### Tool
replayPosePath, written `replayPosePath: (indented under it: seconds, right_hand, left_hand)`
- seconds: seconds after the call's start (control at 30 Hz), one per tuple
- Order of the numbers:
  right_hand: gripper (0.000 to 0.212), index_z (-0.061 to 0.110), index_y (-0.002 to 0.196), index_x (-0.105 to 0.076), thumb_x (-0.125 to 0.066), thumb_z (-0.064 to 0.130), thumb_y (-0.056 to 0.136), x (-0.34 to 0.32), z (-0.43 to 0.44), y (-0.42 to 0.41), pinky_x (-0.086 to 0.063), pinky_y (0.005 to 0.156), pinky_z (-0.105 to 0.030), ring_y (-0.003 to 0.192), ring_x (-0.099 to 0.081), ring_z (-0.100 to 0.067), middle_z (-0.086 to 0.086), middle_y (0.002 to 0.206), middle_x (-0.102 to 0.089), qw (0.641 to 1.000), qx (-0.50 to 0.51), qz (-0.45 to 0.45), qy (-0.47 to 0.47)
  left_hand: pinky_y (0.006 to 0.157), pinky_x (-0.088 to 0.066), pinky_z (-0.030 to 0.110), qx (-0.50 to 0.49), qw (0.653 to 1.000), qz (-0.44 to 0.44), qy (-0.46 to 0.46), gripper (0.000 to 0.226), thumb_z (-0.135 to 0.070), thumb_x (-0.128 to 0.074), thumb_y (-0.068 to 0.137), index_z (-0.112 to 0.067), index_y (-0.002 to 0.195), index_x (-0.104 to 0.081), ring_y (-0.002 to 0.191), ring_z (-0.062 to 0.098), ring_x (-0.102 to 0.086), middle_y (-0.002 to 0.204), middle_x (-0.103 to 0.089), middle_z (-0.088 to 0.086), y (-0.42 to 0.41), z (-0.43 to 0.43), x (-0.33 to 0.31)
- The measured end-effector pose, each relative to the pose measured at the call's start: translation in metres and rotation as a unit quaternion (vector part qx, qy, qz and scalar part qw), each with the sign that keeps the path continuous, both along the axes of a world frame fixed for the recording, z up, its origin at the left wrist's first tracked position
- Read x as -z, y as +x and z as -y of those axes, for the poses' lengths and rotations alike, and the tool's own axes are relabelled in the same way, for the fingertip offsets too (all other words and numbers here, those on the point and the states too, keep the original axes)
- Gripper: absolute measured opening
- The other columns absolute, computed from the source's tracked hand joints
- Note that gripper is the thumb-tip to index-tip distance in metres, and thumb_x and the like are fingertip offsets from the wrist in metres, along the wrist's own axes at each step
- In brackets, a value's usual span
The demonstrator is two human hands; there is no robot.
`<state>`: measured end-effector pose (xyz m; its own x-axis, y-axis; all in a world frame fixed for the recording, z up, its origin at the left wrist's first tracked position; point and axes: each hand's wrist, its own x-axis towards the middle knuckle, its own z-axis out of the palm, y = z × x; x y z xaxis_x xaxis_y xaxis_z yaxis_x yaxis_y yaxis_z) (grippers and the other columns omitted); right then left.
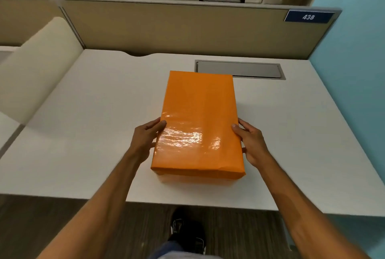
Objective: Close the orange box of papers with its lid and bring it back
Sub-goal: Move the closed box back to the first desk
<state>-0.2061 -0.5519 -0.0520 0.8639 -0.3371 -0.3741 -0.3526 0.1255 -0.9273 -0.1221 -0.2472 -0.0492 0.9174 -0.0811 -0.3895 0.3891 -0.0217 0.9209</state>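
The orange box [199, 121] lies on the white desk [87, 133] with its glossy orange lid on top, long side running away from me. My left hand [145, 140] presses against the box's near left side, thumb on the lid's top edge. My right hand [252, 144] holds the near right side the same way. The papers inside are hidden by the lid.
A grey cable hatch [239, 69] is set into the desk just behind the box. A beige partition [177, 29] with a blue sign "438" [308, 16] closes the far edge; a blue wall [354, 71] stands at right. My shoe [185, 231] shows below the desk's front edge.
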Motion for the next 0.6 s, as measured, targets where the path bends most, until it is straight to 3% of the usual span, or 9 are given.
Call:
replayPosePath:
  seconds: [0.23,0.6]
  right_hand:
    - [0.056,0.030,0.141,-0.051,-0.070,0.033,0.088,-0.009,0.001,0.008,-0.055,0.063,-0.035,0.098,-0.067,-0.016,0.012,0.113,-0.068,0.999,-0.011,0.004,0.033]
    - [0.059,0.029,0.141,-0.052,-0.072,0.034,0.086,-0.030,-0.056,0.075,-0.052,0.061,-0.036,0.095,-0.067,-0.015,0.014,0.108,-0.068,0.998,-0.047,0.024,0.034]
  left_hand:
    - [0.070,-0.057,0.039,0.012,1.000,0.013,-0.012,0.048,-0.034,-0.070,0.088,-0.019,0.134,-0.062,0.102,0.027,-0.069,0.115,-0.072,0.001,-0.001,-0.006,-0.010]
    - [0.068,-0.059,0.038,-0.035,0.998,0.049,0.003,0.043,-0.034,-0.071,0.088,-0.021,0.128,-0.066,0.100,0.026,-0.071,0.113,-0.074,0.000,0.039,-0.070,-0.038]
